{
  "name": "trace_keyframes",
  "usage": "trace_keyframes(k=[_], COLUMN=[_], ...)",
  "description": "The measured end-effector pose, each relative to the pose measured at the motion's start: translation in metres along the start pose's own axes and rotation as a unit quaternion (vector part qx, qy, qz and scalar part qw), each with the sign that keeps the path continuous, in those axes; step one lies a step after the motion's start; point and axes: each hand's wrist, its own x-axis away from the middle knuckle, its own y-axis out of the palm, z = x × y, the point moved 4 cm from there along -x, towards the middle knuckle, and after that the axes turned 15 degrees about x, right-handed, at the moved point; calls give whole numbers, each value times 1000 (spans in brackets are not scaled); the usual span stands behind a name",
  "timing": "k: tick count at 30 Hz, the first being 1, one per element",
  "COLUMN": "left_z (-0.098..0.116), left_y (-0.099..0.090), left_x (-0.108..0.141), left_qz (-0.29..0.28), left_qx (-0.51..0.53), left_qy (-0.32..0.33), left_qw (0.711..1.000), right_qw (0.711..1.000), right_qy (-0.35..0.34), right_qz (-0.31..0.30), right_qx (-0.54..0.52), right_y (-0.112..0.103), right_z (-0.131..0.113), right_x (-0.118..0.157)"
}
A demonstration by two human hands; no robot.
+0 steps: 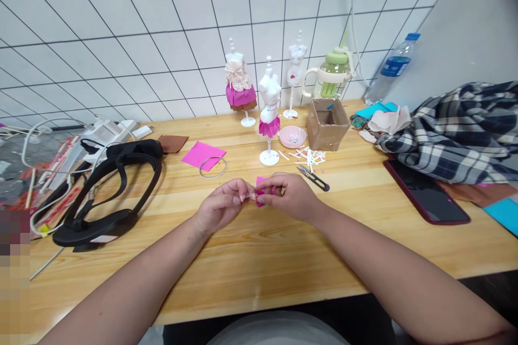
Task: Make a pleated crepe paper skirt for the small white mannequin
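My left hand (220,204) is closed in a pinch, with a tiny pale thing at its fingertips, too small to name. My right hand (293,195) meets it from the other side, thumb and fingers pinched close to the left fingertips. A small bright pink piece (261,180) of sheet material shows behind the right fingers, which cover most of it; whether it is held or lies on the table I cannot tell. Just beyond stands a white mini dress form (269,89) wearing a ruffled pink skirt (269,127). Black-handled thread snips (314,178) lie to the right.
Two more dress forms (240,78) (297,64) stand behind. Around them are a pink bowl (292,137), white paper strips (311,158), a cardboard box (328,132), a pink sheet (202,155) and a wire ring (204,174). A black headset (140,197) sits left, a phone (429,194) right.
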Motion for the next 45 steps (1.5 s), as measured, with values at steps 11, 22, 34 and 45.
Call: trace_keyframes(k=[11,22,34,45], left_z=[-1,-1,9,26], left_y=[-1,-2,1,24], left_x=[0,0,1,27], left_qz=[-29,-3,-41,-216], left_qx=[39,62,-233,-720], left_qy=[-10,-19,90,405], left_qw=[999,998,967,520], right_qw=[1000,980,940,909], right_qy=[-8,-128,-173,253], right_qz=[10,56,81,-254], right_qx=[8,139,284,-212], right_y=[2,-2,-8,5], right_z=[0,-7,-14,7], right_x=[0,7,12,5])
